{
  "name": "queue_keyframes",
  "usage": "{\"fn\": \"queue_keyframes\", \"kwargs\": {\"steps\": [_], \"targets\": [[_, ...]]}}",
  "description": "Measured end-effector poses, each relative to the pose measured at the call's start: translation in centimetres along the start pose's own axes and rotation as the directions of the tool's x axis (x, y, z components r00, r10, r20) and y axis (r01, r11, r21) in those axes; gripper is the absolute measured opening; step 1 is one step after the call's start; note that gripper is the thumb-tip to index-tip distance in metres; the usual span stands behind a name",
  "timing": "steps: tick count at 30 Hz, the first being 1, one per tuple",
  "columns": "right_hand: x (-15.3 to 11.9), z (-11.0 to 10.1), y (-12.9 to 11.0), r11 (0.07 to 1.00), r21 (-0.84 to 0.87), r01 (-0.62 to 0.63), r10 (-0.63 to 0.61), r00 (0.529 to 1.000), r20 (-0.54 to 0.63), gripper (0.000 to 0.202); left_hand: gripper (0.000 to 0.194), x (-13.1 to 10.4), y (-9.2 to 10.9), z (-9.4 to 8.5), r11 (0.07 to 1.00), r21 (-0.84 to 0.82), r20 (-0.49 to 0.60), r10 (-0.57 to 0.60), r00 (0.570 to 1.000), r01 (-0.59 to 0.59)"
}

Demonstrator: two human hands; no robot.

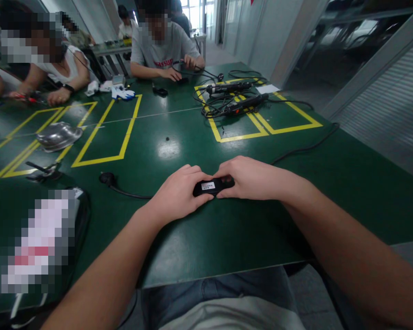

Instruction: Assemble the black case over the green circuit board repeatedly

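Black device (219,184) on green table (179,256);
white label (208,185) with dark print on the device; black plug (107,178) left of it; yellow tape rectangles (98,162) beyond it

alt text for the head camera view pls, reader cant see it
A person's left hand and right hand hold a black device with a white label over a green table. A plug lies left; across the table are black tools and another person.
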State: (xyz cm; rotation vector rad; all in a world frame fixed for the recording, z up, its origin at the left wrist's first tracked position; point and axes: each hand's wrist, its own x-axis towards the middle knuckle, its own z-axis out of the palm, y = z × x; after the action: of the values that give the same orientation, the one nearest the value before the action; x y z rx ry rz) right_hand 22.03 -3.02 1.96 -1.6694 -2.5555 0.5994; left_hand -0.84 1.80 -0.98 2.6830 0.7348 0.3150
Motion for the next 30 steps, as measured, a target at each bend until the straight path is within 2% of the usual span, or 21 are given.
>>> {"fn": "queue_keyframes", "kwargs": {"steps": [6,10,17,26,30], "targets": [[-0.2,-0.1,-0.9,0.992,-0.113,-0.058,0.058,0.998,-0.005,0.030,0.038,0.0,0.2,-0.1,0.997,0.068,0.015,0.031,0.999,-0.032],[-0.1,-0.2,-1.0,0.996,-0.077,-0.054,0.055,0.998,0.013,0.031,0.037,0.0,0.0,-0.1,1.000,0.017,0.003,0.009,1.000,-0.009],[0.2,0.0,-0.4,0.998,-0.033,-0.049,0.048,0.999,-0.026,0.029,0.037,0.0,-0.1,-0.2,0.999,0.035,0.011,0.008,1.000,-0.008],[0.1,0.0,-1.3,0.985,-0.139,-0.104,0.101,0.994,-0.031,0.032,0.035,0.1,-0.1,-0.1,0.998,0.058,0.017,0.013,1.000,-0.014],[0.1,0.2,-1.3,0.986,-0.142,-0.087,0.082,0.996,-0.041,0.033,0.036,0.2,-0.1,-0.2,0.999,0.045,0.022,-0.004,1.000,0.003]]}}
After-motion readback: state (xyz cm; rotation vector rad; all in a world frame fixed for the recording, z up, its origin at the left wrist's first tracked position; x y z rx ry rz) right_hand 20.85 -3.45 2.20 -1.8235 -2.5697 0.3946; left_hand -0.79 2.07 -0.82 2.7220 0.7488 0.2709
